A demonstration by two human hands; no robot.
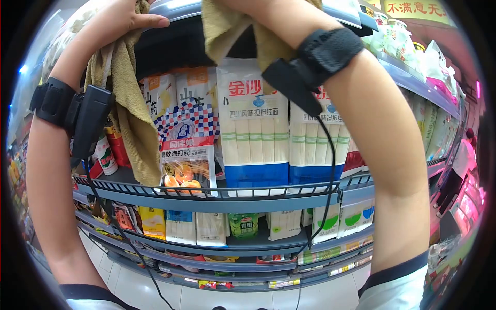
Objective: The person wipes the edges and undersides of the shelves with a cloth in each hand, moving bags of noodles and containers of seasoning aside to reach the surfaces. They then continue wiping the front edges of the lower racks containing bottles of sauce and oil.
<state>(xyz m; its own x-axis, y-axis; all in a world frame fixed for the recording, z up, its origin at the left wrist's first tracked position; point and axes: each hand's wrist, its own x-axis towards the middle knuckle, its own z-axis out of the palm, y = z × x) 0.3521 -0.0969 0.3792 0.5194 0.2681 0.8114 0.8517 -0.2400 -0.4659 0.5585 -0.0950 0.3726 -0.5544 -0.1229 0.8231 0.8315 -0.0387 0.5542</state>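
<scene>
My left hand (126, 18) is raised to the shelf edge at the upper left. Its thumb shows, and it grips a tan cloth (129, 108), which hangs past the upper shelf goods. Only the base of my right hand (248, 6) appears at the top, over another hanging part of tan cloth (222, 31). The fingers of that hand are cut off by the frame. Each wrist wears a black strap with a device and a cable. Below the hands stand white noodle packs (253, 134) and a checkered baking-powder bag (186, 139).
A wire rail (248, 193) fronts the noodle shelf. Lower shelves hold more packets, including a green bag (244, 225). White containers (397, 36) stand on the right-hand shelf top. A person (465, 155) is in the pink-lit aisle at the far right.
</scene>
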